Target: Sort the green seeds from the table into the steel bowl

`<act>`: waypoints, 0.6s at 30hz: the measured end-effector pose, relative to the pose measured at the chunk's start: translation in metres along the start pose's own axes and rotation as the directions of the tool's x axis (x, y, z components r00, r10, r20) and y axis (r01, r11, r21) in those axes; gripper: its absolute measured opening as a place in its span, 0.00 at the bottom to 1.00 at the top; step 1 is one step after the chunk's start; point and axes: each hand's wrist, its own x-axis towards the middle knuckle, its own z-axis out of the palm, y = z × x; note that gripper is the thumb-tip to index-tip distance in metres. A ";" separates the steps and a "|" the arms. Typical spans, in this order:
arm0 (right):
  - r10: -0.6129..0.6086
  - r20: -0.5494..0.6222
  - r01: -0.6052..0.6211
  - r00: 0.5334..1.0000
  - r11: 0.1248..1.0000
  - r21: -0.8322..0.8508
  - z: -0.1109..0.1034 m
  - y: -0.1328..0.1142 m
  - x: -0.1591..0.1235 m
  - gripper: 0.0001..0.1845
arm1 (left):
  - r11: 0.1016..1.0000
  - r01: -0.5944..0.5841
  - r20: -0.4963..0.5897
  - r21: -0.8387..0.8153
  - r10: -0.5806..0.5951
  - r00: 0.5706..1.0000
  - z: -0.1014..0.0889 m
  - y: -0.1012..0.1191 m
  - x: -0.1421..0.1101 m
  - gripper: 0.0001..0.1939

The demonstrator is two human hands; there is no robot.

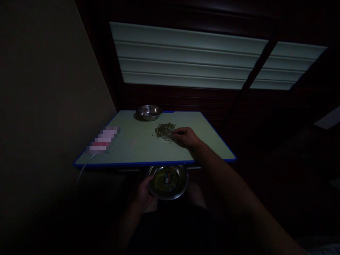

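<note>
Right grip (pixel 187 136) at grains (pixel 162 130), well inside tabletop edge (pixel 148 164), left grip (pixel 144 192) on bowl (pixel 182 180)

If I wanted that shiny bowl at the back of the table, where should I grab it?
Probably by the near-left rim of the shiny bowl, coming from the front left. It stands upright and its wall flares out to a wide rim, giving an edge to pinch. That side also avoids the pile of small grains to its front right.

small dark grains (pixel 163 130), kind indistinct
</note>
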 end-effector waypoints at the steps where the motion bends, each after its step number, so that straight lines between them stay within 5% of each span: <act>1: 0.000 0.007 0.000 1.000 1.000 0.005 0.000 0.000 0.000 0.12 | 1.000 0.000 -0.006 0.005 0.000 1.000 0.000 0.000 0.000 0.07; 18: 0.015 0.219 -0.037 0.976 0.995 0.097 0.000 -0.005 -0.004 0.16 | 1.000 0.000 -0.018 -0.003 0.000 1.000 0.002 -0.001 0.000 0.06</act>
